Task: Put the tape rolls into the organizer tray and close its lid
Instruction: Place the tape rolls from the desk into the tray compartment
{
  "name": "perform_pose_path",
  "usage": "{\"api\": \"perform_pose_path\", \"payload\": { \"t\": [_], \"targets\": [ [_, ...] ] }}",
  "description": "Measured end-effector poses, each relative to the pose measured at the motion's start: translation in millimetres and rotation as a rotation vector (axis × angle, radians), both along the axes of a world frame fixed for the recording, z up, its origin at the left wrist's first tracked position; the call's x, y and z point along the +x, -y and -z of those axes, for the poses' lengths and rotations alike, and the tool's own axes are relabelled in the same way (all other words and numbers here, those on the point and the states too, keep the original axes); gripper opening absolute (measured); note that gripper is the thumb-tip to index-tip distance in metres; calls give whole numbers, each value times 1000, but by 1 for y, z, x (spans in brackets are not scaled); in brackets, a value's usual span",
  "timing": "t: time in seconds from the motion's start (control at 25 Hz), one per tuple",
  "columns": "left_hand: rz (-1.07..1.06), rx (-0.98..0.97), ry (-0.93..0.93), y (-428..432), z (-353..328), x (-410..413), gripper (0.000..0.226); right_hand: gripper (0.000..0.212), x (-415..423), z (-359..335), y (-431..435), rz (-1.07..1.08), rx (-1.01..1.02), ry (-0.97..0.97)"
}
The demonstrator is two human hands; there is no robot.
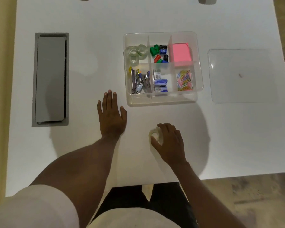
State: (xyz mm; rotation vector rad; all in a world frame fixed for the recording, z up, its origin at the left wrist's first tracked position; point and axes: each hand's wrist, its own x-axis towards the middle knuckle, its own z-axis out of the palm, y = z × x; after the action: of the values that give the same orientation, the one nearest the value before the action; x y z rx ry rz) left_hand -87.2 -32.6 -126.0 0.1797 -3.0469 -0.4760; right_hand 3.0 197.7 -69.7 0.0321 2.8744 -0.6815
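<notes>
A clear organizer tray (199, 66) with several compartments stands open on the white table. Its far left compartment holds three clear tape rolls (136, 53). On the table in front of the tray lies one more pale tape roll (155, 134), and my right hand (170, 142) is closed around it from the right. My left hand (111, 113) rests flat on the table, fingers spread, just left of the tray's near corner, holding nothing. The tray's clear lid (240, 76) lies flat on the table to the tray's right.
The other compartments hold sharpeners (160, 53), a pink note pad (180, 52), staplers (140, 81), staple boxes (160, 83) and coloured paper clips (184, 80). A grey cable hatch (50, 79) is set into the table at left. The table's near edge runs just below my arms.
</notes>
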Motion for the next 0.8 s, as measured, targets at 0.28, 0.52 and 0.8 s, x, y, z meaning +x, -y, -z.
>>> {"api": "perform_pose_path", "payload": {
  "t": [0.28, 0.52, 0.8],
  "targets": [
    [-1, -4, 39, 1, 3, -2, 65, 55, 3, 3, 8, -49, 44, 8],
    [-2, 2, 68, 2, 3, -2, 65, 54, -51, -21, 19, 8, -72, -120],
    [-2, 4, 86, 2, 5, -4, 67, 52, -178, -62, 39, 13, -239, -245]
  ]
}}
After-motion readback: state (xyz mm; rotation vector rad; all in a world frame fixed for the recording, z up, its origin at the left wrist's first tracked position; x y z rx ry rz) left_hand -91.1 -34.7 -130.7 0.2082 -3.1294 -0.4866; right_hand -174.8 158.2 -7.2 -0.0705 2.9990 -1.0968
